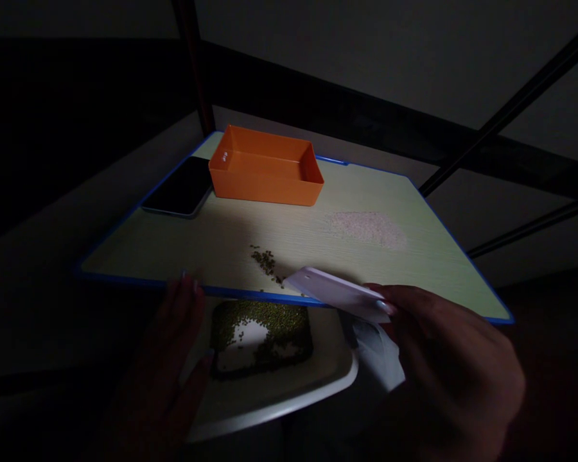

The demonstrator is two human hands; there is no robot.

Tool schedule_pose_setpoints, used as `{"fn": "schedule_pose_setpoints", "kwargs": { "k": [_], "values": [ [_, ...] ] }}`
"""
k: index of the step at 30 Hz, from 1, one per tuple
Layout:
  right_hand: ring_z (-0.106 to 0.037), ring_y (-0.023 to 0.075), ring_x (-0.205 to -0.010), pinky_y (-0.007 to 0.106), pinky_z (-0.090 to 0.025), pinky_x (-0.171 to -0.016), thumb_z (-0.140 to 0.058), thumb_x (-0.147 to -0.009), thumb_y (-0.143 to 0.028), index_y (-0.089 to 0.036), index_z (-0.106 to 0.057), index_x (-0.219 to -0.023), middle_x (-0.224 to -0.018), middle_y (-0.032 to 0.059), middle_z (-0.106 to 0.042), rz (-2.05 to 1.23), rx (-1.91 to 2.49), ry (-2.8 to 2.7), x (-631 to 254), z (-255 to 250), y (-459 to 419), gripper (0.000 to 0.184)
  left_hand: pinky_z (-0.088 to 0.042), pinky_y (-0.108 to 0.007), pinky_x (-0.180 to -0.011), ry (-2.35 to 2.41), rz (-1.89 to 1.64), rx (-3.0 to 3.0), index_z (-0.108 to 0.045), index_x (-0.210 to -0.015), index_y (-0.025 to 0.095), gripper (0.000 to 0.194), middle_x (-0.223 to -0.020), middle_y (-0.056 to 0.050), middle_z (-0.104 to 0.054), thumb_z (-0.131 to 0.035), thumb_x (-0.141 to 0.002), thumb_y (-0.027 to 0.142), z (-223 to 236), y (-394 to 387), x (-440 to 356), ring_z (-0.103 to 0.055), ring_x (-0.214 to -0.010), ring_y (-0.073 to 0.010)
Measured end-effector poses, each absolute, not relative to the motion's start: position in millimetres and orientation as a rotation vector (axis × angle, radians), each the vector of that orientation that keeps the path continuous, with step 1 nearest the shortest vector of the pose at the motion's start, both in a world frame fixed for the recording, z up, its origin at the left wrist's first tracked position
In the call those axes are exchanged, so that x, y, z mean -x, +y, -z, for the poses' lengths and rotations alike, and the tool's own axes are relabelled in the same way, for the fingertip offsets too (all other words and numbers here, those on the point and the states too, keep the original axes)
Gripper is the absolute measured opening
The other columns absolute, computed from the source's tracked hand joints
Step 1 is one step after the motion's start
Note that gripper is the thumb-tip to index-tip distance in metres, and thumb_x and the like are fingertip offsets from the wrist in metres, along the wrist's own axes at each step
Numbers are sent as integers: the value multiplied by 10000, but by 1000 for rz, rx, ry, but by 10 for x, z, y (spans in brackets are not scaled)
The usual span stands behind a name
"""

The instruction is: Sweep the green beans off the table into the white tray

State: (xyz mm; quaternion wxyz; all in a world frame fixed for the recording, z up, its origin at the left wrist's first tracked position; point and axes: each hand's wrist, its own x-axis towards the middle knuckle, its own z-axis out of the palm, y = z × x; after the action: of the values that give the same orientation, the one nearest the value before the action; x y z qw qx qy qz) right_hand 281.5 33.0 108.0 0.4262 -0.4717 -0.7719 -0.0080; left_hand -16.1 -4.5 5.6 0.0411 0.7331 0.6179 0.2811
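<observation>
My right hand (pixel 455 356) is closed on one end of a flat white card (pixel 334 292) with a small hole near its far corner. The card leans on the board's near edge, beside a trail of small green beans (pixel 266 262). Below that edge is a white tray (pixel 334 359) with many green beans (pixel 274 316) and a bare white patch in the middle. My left hand (pixel 176 353) is at the tray's left side, fingers stretched towards the board and thumb apart; the dark hides whether it touches the tray.
The pale board (pixel 289 228) has a blue rim. On it stand an orange open box (pixel 264 192) at the back and a black phone (pixel 183 186) at the left. A patch of fine pale grains (pixel 368 228) lies right of centre. Whitish, see-through material (pixel 378 353) hangs beside the tray.
</observation>
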Motion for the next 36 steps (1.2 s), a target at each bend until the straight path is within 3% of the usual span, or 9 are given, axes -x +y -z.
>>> {"fn": "schedule_pose_setpoints", "kwargs": {
  "k": [6, 11, 24, 30, 36],
  "values": [
    [-701, 142, -776, 268, -559, -685, -656, -866, -160, -286, -714, -1016, -900, -30, -753, 28, 1144, -1900, -2741, -1033, 353, 204, -368, -523, -1082, 1876, -863, -2308, -127, -1505, 289, 671, -1645, -20, -130, -394, -892, 345, -83, -18, 153, -153, -1499, -264],
    [-691, 101, -808, 217, -546, -721, -623, -874, -102, -266, -694, -1032, -929, -48, -753, 0, 1068, -1994, -2698, -1062, 383, 239, -341, -515, -1105, 1883, -901, -2309, -146, -1503, 286, 664, -1642, -19, -159, -397, -891, 342, -93, -21, 146, -167, -1498, -257],
    [-688, 75, -851, 169, -546, -783, -597, -888, -93, -253, -673, -1049, -952, -60, -755, -4, 1079, -1972, -2601, -1065, 460, 240, -411, -491, -1051, 1904, -856, -2408, -157, -1502, 235, 663, -1624, -75, -196, -398, -889, 309, -152, -27, 144, -219, -1470, -274],
    [-700, 113, -825, 230, -567, -704, -579, -872, -44, -249, -669, -1066, -918, -34, -756, -67, 936, -2023, -2504, -1093, 444, 297, -401, -508, -1054, 1892, -876, -2363, -140, -1502, 286, 659, -1631, -54, -181, -392, -894, 317, -162, -34, 132, -205, -1474, -274],
    [-721, 177, -763, 320, -583, -669, -598, -876, -99, -294, -712, -1011, -880, -16, -759, 29, 1162, -1772, -2581, -1086, 337, 264, -345, -543, -1098, 1892, -838, -2288, -93, -1505, 316, 689, -1645, -37, -130, -401, -888, 320, -102, -35, 147, -151, -1492, -284]
  ]
}}
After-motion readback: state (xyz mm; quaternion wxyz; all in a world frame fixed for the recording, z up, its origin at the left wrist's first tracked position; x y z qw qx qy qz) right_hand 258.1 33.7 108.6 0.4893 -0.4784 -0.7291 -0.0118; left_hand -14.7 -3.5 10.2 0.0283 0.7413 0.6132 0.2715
